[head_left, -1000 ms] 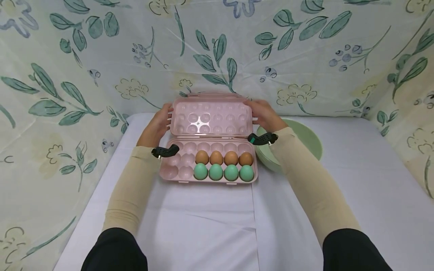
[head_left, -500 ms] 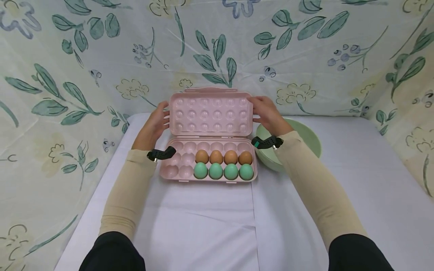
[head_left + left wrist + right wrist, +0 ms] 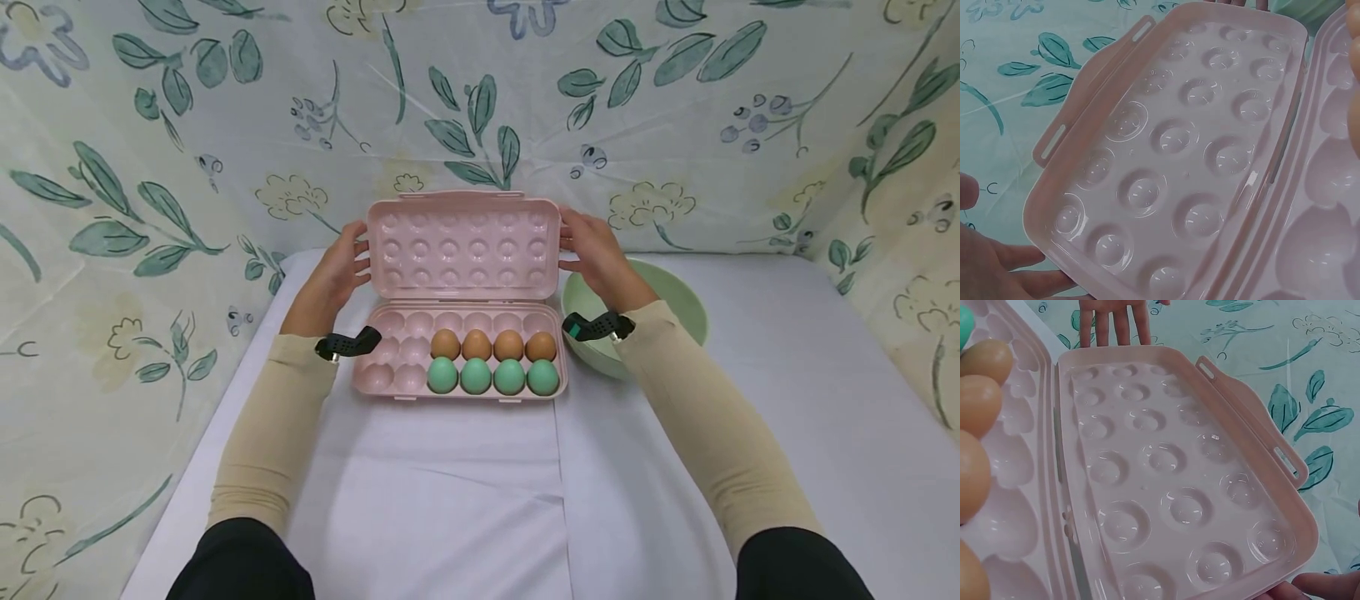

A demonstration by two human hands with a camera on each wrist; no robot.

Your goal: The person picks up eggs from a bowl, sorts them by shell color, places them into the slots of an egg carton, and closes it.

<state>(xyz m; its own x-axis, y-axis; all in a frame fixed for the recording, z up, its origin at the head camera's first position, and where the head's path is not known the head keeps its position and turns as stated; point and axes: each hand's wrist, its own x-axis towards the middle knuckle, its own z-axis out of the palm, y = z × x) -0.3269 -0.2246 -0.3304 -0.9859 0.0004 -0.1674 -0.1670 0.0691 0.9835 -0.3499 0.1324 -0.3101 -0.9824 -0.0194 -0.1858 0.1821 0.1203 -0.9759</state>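
My left hand (image 3: 330,279) and right hand (image 3: 600,254) held the lid (image 3: 463,245) upright, fingers flat on its ends. The egg box (image 3: 459,358) sat near the surface's back edge. I think lowering the lid evenly came next.

a pale cloth backdrop (image 3: 225,125) printed with green leaves, small blue berries and faint yellow flower outlines closes in the scene on three sides, from 8 o'clock round over 12 to 4 o'clock. it hangs with soft creases and folds inward at the two far corners, near 10 and 2 o'clock. below it, a table (image 3: 787,400) covered in white sheeting fills the middle and runs down to 6 o'clock; a seam in the sheeting runs from the centre towards 6 o'clock. the light is even and soft, with only faint shadows.
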